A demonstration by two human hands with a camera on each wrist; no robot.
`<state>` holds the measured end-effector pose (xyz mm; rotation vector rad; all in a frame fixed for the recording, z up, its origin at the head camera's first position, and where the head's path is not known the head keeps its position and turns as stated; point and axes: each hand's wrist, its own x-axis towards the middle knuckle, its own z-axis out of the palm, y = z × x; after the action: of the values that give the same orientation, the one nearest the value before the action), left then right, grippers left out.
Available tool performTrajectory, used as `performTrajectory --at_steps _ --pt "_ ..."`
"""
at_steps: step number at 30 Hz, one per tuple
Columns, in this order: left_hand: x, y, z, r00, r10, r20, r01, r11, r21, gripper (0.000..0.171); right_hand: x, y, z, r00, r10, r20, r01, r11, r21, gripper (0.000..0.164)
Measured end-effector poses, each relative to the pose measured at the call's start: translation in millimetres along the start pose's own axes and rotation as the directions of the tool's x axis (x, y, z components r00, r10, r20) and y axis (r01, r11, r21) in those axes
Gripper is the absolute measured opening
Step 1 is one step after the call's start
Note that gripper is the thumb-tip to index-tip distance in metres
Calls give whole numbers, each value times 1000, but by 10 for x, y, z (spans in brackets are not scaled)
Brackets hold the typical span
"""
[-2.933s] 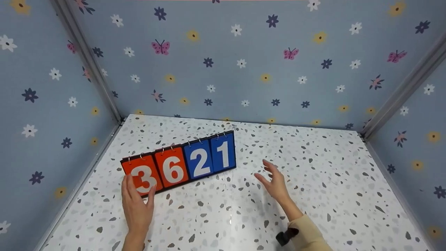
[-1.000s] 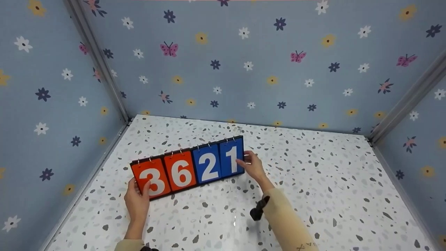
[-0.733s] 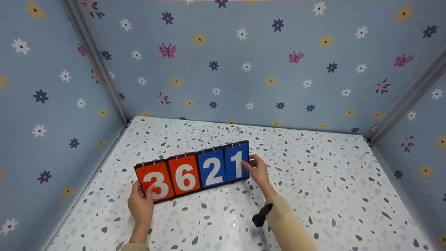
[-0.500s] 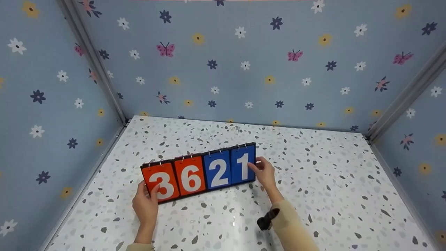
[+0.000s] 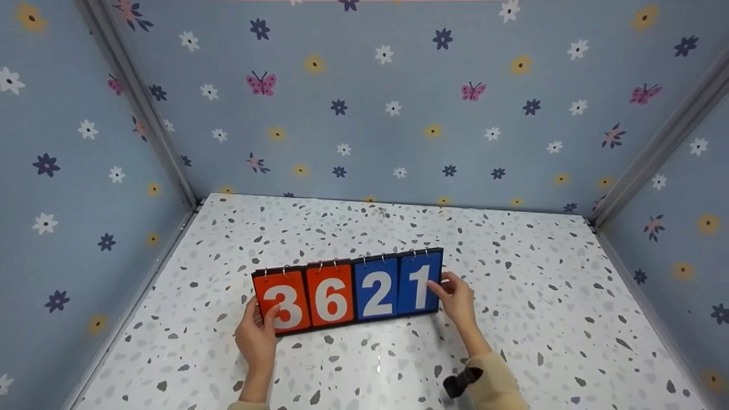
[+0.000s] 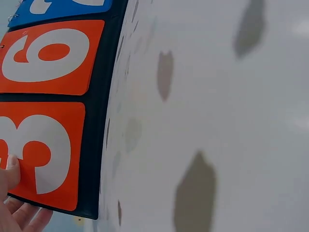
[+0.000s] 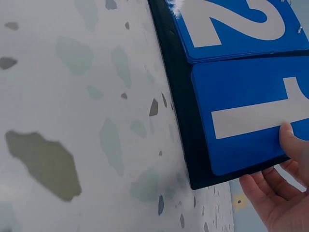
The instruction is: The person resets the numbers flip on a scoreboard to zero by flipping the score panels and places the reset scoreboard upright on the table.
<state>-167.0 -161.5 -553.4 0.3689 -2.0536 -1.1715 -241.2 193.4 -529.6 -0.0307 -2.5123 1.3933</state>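
Note:
A flip scoreboard (image 5: 354, 293) with a black backing shows red cards 3 and 6 and blue cards 2 and 1, hung on metal rings along its top edge. My left hand (image 5: 257, 336) grips its left end, thumb over the red 3 card (image 6: 53, 159) and fingers behind. At the other end my right hand (image 5: 459, 299) holds the board, its thumb on the blue 1 card (image 7: 246, 116) and fingers behind the edge. The board stands tilted back, its right end slightly higher in the head view.
The white speckled tabletop (image 5: 529, 296) spreads around the board. Blue flowered panels (image 5: 364, 102) rise at the back and both sides, with grey metal posts (image 5: 142, 108) in the corners. A black strap buckle (image 5: 462, 381) hangs at the right sleeve.
Earlier the right hand was apart from the board and the left hand lay over its left end. Both hands then gripped it, and it has moved right and nearer, turning more level.

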Motion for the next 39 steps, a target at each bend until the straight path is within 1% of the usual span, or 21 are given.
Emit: performTrajectory --at_steps 4,8,16,22,29,35,39 --pt "-64 56 67 1000 -7 17 7 1000 -7 38 -82 63 -120 1000 20 -8 -20 1000 -10 24" --pt "-111 124 132 999 -15 49 17 999 -31 38 -157 112 -244 999 48 -23 -49 998 -28 23" --pt "-179 240 221 996 36 80 -34 999 -23 37 -315 183 -447 995 67 -70 -70 997 -41 24" --pt "-240 298 291 993 25 116 -22 999 -27 36 -432 244 -592 992 98 -83 -102 993 -53 24" --pt "-333 380 370 988 50 149 -41 997 -66 37 -538 324 -757 988 106 -114 -114 991 -67 24" --pt "-396 419 392 984 10 175 -4 999 -35 36 -629 360 -842 981 150 -120 -160 984 -79 24" --pt "-427 434 390 984 7 177 0 999 -39 36 -658 362 -870 977 179 -115 -190 978 -88 27"
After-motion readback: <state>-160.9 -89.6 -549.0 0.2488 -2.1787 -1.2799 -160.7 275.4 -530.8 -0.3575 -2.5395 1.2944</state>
